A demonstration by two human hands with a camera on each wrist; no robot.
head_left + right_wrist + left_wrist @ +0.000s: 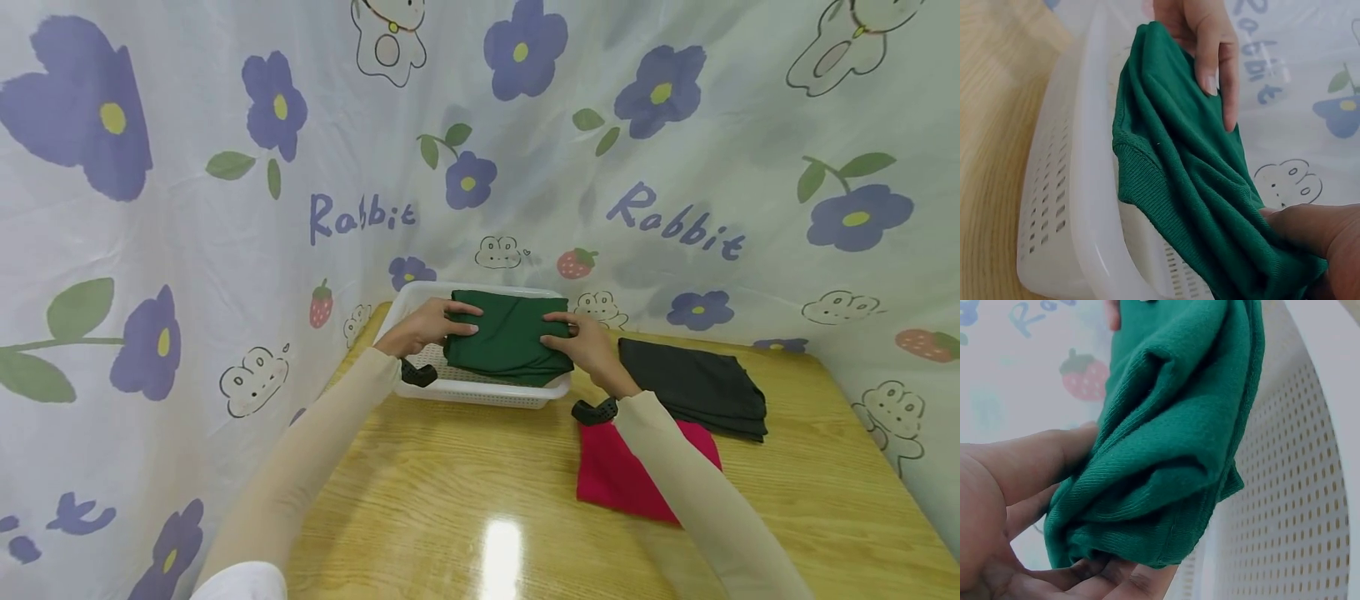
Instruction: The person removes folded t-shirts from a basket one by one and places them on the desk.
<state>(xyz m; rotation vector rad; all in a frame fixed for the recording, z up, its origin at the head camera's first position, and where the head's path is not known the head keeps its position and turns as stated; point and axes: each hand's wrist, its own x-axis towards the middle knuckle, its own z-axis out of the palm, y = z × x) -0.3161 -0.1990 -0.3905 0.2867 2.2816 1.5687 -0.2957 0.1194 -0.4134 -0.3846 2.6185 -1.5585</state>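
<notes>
A folded green garment (510,337) with ribbed edging is held by both hands over a white perforated plastic basket (480,395). My left hand (429,323) grips its left side, thumb and a finger on top; in the left wrist view other fingers (1138,581) curl beneath the folded cloth (1166,444). On the opposite side my right hand (588,343) pinches the garment's edge, the thumb on top in the right wrist view. Part of the basket's floor shows below the garment at left; the rest is hidden under it.
On the wooden table (420,492), a folded black cloth (690,383) lies right of the basket. Nearer, a red cloth (622,475) lies partly under my right forearm. A white printed curtain (525,167) hangs behind and at the sides.
</notes>
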